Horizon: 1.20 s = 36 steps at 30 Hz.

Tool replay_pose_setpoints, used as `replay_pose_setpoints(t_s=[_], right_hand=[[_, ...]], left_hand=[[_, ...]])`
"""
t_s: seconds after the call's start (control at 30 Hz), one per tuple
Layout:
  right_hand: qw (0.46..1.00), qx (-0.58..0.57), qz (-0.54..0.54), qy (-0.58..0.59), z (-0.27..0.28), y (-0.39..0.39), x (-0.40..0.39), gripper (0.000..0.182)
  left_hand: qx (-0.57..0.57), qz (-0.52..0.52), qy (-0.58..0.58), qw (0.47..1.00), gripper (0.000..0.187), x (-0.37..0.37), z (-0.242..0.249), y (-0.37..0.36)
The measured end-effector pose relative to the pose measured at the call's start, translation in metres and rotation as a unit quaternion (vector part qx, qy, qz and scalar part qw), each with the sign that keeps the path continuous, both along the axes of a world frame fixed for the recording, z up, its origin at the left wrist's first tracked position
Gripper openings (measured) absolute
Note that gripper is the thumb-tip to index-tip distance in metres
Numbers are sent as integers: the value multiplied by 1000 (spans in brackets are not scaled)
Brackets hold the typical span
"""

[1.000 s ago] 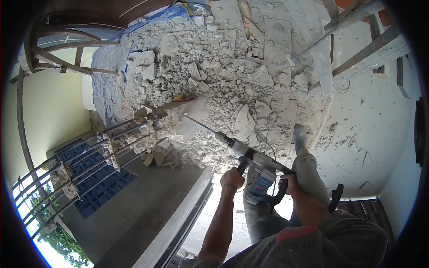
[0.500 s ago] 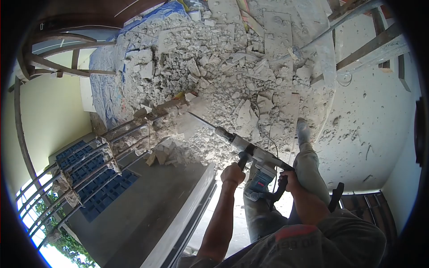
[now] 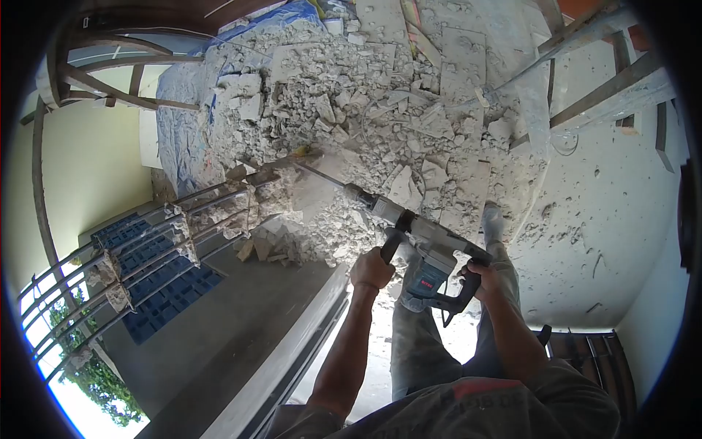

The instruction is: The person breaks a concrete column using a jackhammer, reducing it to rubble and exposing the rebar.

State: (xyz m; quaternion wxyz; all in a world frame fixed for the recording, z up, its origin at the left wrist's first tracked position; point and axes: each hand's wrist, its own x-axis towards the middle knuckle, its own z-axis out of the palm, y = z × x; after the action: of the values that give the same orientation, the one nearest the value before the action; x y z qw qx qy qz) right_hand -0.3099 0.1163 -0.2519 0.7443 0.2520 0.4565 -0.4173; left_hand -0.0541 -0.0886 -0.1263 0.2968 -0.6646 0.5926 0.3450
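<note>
A demolition hammer slants across the middle of the head view, its long chisel pointing up and left. My left hand is closed around the side handle. Around the rear grip, my right hand is wrapped. The chisel's tip is at the broken end of a concrete beam, where pale dust blurs the contact. Bare steel bars run out of this beam to the left, with lumps of concrete still clinging to them.
Broken concrete rubble covers the floor ahead, partly over a blue tarp. Wooden frames stand at the upper right and upper left. A pale ledge runs beside my left arm. My foot rests among dust and debris.
The demolition hammer and both hands have shifted slightly left, and the chisel tip sits further up and left along the beam's broken end. The view has moved a little too.
</note>
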Motion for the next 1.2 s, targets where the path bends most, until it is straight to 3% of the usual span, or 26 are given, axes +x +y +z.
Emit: replay_pose_setpoints(t_s=[0.23, 0.33, 0.53, 0.63, 0.87, 1.03, 1.2], right_hand=[[996, -7, 25, 80, 121, 18, -67, 24], [998, -5, 35, 56, 124, 40, -72, 24], [999, 36, 12, -2, 92, 46, -25, 13], [996, 83, -20, -23, 79, 54, 5, 11], [989, 143, 32, -13, 24, 57, 30, 11], [984, 168, 52, -22, 20, 59, 41, 11], [985, 168, 49, -13, 14, 57, 39, 11]], left_hand=[[31, 46, 86, 995, 36, -41, 48, 58], [26, 57, 98, 993, 36, -42, 64, 69], [39, 74, 25, 996, 32, -6, 83, 74], [57, 31, 2, 998, 30, 6, 68, 73], [67, 53, -23, 996, 34, 10, 37, 65], [60, 27, -22, 998, 28, 17, 36, 64], [74, 34, -26, 996, 35, 17, 31, 61]])
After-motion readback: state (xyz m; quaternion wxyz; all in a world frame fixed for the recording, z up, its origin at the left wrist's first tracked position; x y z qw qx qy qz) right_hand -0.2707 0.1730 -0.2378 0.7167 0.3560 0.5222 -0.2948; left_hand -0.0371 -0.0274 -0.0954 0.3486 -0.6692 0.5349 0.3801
